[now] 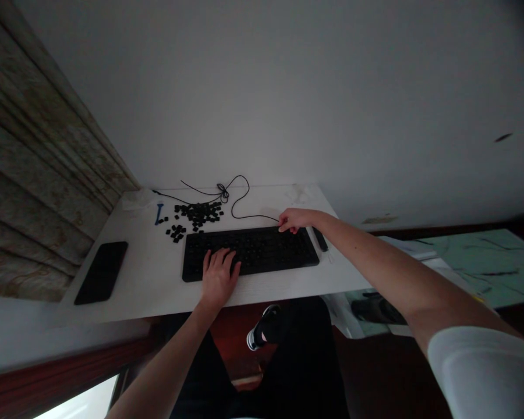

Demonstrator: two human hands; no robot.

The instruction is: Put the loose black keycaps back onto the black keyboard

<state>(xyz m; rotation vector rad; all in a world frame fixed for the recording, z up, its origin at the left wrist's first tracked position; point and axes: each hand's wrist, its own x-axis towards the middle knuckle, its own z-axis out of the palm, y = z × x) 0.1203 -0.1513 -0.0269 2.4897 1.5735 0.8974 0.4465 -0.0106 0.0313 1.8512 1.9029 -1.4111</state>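
Observation:
A black keyboard (262,250) lies on a white desk (151,273). My left hand (218,276) rests on its near edge with the fingers spread over the keys, holding nothing. My right hand (291,220) is at the keyboard's far right corner, with its fingers curled. A thin black cable (244,212) loops across the desk and ends at those fingertips, so I cannot tell whether they grip it. Several small black keycaps (198,214) lie heaped beyond the keyboard.
A small blue tool (159,213) lies left of the keycaps. A black smartphone (101,273) lies at the desk's left. A slim black object (320,239) lies right of the keyboard. A wall rises behind the desk, and a curtain (35,157) hangs left.

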